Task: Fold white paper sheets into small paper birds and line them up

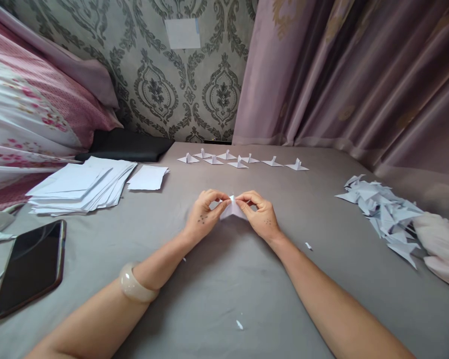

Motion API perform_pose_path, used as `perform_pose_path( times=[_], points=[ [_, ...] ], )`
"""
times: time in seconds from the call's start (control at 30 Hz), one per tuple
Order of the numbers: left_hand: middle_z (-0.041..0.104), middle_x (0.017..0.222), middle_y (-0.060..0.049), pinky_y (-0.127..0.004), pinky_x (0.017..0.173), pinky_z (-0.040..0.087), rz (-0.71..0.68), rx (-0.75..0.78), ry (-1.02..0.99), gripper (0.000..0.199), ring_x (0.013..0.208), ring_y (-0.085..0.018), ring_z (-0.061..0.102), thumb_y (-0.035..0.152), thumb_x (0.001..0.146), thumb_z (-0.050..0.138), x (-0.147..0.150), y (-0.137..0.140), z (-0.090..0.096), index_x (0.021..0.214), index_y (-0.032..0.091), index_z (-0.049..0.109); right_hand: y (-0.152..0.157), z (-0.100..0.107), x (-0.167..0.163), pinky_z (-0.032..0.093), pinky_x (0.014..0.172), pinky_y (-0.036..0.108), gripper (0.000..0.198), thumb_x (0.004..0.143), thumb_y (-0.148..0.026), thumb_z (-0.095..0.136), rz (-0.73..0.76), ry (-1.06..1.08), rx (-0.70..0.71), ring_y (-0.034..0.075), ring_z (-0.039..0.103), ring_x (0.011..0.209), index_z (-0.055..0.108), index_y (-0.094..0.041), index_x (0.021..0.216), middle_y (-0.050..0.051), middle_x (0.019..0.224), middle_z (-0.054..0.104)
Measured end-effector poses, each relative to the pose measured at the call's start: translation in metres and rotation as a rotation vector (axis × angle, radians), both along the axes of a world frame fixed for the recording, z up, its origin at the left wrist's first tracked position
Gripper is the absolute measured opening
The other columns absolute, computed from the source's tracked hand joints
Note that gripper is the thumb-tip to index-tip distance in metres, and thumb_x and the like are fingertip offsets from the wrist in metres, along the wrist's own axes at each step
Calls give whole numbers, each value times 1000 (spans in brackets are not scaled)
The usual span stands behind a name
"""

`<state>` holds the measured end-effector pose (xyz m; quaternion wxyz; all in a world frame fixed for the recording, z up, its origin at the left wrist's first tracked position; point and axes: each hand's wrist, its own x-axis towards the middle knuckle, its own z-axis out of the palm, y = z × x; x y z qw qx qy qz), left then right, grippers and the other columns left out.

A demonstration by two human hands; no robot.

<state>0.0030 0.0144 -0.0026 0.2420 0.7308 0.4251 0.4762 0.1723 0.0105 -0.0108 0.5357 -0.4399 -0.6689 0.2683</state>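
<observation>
Between my two hands, a white folded paper figure [233, 209] is held a little above the grey cloth, its lower part spreading out below my fingers. My left hand [205, 213] pinches its upper left side between thumb and fingers. On the other side, my right hand [261, 213] pinches the upper right in the same way. Part of the paper is hidden behind the fingertips. Beyond my hands stand several finished-looking folded paper figures [238, 162] with flat pointed wings and raised middles, in loose rows.
Left lie a stack of white paper sheets [80, 187], a smaller stack [148, 178], a black folded item [129, 144] and a phone [32, 269]. A heap of folded paper pieces [383, 209] lies right, beside pale cloth [439, 244]. Paper scraps [239, 325] dot the grey cloth [194, 309].
</observation>
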Motion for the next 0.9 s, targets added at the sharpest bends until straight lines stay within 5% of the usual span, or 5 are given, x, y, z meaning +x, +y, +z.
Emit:
perform_pose_path(
  times=[0.17, 0.3, 0.4, 0.63, 0.9],
  points=[
    [65, 77, -2, -30, 79, 41, 18, -22, 75, 11, 80, -17, 56, 28, 85, 58, -1, -1, 2, 81, 22, 66, 0, -1, -2, 47, 72, 28, 19, 84, -38, 58, -5, -1, -104, 15, 60, 76, 67, -21, 82, 3, 84, 67],
    [65, 82, -4, -28, 75, 44, 166, -70, 7, 14, 79, -16, 56, 29, 83, 57, -7, 4, 1, 82, 20, 67, -2, -1, 4, 47, 66, 29, 28, 84, -46, 54, -282, -66, -103, 17, 62, 70, 65, -20, 82, 5, 79, 69],
    [67, 83, -5, -26, 67, 44, 175, -258, -17, 20, 75, -16, 58, 32, 80, 58, -10, 9, -3, 90, 18, 69, -9, 0, 5, 46, 61, 30, 31, 84, -52, 52, -388, -127, -193, 19, 62, 60, 63, -22, 80, 3, 60, 66],
    [67, 76, -3, -22, 58, 41, -57, -497, -238, 36, 64, -12, 56, 39, 75, 66, -8, 12, -11, 101, 14, 67, -13, -4, -6, 48, 58, 29, 30, 75, -50, 64, -181, -45, -396, 20, 65, 60, 67, -23, 87, 1, 61, 68],
    [73, 87, -6, -25, 71, 47, -156, -574, -428, 34, 76, -16, 64, 39, 72, 72, -4, 6, -3, 97, 16, 71, -6, -9, -5, 52, 72, 30, 29, 75, -40, 67, -49, 190, -321, 18, 65, 76, 71, -21, 95, 3, 85, 73]
  ],
)
